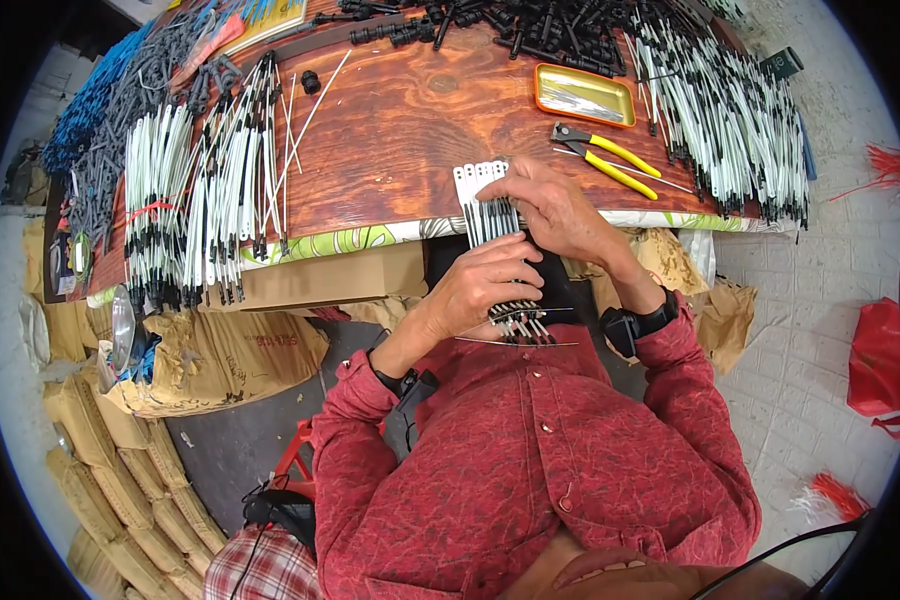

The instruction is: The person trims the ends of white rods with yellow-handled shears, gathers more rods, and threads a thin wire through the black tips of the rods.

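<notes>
Both hands are together at the table's near edge, closed round one bundle of thin rods [487, 222] with flat white, holed ends and dark lower parts. My left hand [482, 285] wraps the lower half, and dark tips with a few thin wires stick out beneath it. Higher up, my right hand [558, 212] pinches the bundle just below the white ends, thumb lying across the front. To the right of that hand lie cutting pliers [620, 168] with yellow handles and a thin wire. A shallow yellow tray [630, 108] of fine metal wires stands beyond them.
Piles of similar white and black rods lie on the left [160, 170] and right [740, 120] of the wooden table [390, 130]. Black plastic parts [560, 30] heap up at the far side. Brown paper packages [120, 480] stack at lower left; a red bag [880, 355] is at right.
</notes>
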The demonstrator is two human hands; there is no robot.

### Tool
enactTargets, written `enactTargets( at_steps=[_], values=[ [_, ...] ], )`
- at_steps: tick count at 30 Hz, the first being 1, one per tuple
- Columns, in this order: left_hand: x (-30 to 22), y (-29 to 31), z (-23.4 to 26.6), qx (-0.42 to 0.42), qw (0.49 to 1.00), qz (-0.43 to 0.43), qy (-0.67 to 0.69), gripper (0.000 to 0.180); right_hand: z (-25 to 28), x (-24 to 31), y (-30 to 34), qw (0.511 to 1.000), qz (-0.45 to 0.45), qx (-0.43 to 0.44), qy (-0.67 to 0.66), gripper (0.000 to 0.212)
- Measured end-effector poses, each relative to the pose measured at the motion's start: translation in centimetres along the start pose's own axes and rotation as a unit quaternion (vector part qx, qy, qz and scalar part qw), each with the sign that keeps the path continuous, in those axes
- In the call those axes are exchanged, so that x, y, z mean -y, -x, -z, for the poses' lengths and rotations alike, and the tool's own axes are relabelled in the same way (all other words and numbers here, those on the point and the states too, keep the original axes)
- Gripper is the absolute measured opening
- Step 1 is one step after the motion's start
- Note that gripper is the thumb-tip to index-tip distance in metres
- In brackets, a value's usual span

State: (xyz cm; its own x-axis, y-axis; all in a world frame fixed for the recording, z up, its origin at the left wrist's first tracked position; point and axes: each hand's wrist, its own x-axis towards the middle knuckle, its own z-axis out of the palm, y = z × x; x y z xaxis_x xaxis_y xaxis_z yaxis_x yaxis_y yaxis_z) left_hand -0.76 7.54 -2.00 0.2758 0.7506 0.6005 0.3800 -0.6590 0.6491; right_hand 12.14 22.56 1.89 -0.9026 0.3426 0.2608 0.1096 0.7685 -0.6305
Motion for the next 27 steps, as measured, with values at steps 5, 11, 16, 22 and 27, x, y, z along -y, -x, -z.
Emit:
enactTargets(
  at_steps=[5, 11, 16, 22, 27],
  values=[
    [0.9, 0.0, -0.3, 0.001, 1.0, -0.024, 0.001, 0.029, 0.1, 0.4, -0.2, 1.0, 0.003, -0.002, 0.008, 0.034],
    [0.9, -0.2, -0.2, 0.001, 0.999, -0.017, 0.028, 0.03, 0.0, 0.5, -0.2, 0.999, 0.023, -0.007, 0.031, 0.031],
    [0.8, -0.1, -0.5, -0.005, 1.0, -0.013, 0.009, 0.031, -0.2, 0.6, -0.1, 0.998, 0.029, -0.024, 0.051, 0.029],
    [0.7, 0.1, -0.7, 0.004, 1.0, -0.008, -0.01, 0.032, -0.5, 1.1, 0.0, 0.995, 0.038, -0.047, 0.075, 0.028],
    [0.8, 0.0, -0.7, 0.015, 1.0, -0.006, 0.005, 0.033, 0.0, 1.5, -0.3, 0.995, 0.037, -0.02, 0.088, 0.031]
  ],
)
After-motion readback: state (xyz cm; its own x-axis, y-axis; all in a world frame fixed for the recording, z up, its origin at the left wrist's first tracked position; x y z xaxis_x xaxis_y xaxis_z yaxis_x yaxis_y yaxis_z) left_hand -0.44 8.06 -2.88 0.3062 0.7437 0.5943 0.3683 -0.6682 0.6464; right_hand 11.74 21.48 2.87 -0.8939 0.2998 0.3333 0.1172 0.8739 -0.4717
